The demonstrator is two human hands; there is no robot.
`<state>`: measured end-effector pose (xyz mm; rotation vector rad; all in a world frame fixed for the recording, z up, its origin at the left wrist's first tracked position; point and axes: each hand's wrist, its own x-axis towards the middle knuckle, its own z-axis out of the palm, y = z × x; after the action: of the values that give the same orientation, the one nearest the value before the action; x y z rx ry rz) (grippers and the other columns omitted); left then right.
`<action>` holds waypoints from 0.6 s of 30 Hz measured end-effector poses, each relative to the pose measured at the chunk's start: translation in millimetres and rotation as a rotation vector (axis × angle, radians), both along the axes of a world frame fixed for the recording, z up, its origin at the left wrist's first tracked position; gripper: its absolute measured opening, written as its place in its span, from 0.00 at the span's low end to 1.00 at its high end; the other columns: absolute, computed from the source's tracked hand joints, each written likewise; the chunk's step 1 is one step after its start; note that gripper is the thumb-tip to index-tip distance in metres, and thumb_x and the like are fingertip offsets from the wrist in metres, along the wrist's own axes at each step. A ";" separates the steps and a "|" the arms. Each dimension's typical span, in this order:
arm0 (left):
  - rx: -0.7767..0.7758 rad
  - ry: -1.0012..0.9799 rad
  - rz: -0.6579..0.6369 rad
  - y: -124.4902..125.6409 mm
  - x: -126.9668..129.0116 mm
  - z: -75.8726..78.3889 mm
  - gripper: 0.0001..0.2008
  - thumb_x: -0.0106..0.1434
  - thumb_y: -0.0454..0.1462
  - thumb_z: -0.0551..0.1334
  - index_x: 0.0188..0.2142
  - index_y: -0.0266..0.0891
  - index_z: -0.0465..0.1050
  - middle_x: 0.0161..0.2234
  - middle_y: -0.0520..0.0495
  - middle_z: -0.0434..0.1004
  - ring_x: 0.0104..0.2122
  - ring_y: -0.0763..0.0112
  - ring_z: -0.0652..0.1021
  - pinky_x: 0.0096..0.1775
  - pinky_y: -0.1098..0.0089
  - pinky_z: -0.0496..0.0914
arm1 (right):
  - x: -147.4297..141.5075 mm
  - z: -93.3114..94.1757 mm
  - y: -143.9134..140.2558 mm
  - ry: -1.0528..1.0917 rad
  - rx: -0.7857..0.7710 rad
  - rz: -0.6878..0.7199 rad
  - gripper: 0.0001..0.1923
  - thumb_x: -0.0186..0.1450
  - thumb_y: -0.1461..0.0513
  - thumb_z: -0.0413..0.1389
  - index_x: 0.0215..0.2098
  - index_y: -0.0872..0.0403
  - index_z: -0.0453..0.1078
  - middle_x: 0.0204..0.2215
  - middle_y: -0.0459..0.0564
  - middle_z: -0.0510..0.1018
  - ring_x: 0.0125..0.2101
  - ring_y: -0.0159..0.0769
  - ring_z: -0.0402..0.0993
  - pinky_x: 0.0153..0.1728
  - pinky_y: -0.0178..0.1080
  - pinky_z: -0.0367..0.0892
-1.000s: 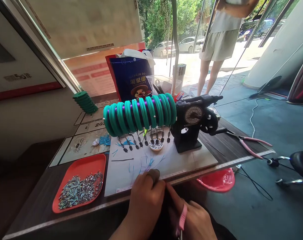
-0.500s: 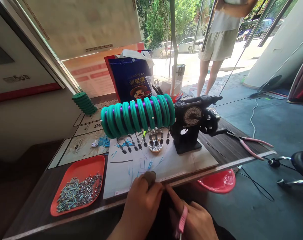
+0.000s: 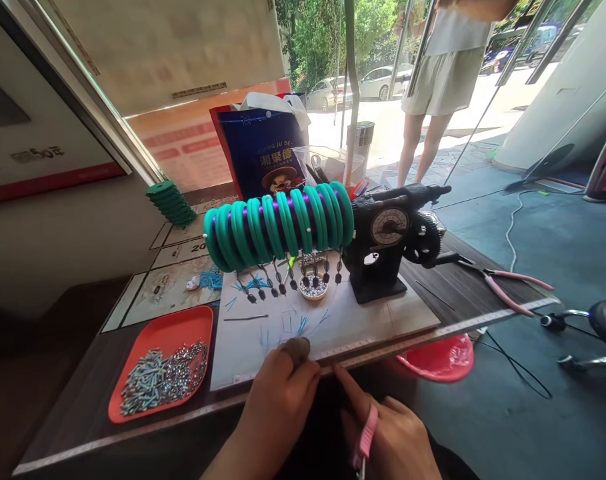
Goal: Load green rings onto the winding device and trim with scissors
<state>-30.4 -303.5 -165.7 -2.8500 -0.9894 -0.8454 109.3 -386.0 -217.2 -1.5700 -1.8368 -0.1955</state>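
Observation:
My left hand (image 3: 285,393) is closed in a pinch near the table's front edge, a grey-brown cover on one finger. What it pinches is too small to make out. Just to its right, my right hand (image 3: 390,433) has its index finger stretched toward the left fingertips, with a small gap between. A pink-handled tool (image 3: 367,430) with a metal end is held in the right hand; its working end is hidden. Beyond the hands lies a white board (image 3: 353,320) with short blue pieces. Above it, green foam rings (image 3: 277,227) wound with purple line sit on a black hand-cranked winder (image 3: 383,267).
At left is a red tray (image 3: 203,320) of metal pieces. A small bowl (image 3: 313,288) of beads stands under the dangling dark weights. Pink-handled pliers (image 3: 497,280) lie at right, above a pink bin (image 3: 437,363). A blue bag (image 3: 257,147) stands behind; a person (image 3: 443,80) stands outside.
The view has shifted slightly, so the table things appear a little to the right and higher. My fingertips have drawn slightly apart. The right hand keeps the pink-handled tool.

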 end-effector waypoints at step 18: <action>-0.438 -0.159 0.062 -13.4 -3.4 15.0 0.05 0.58 0.33 0.59 0.30 0.41 0.74 0.29 0.50 0.71 0.31 0.75 0.73 0.33 0.76 0.70 | 12.5 -0.9 -17.1 0.099 -0.403 0.108 0.23 0.51 0.52 0.59 0.42 0.54 0.66 0.31 0.48 0.77 0.26 0.37 0.75 0.25 0.33 0.64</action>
<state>-33.8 -316.9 -150.7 -3.1152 -1.4362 -0.9676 121.8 -403.1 -218.0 -1.7016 -1.9591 0.3157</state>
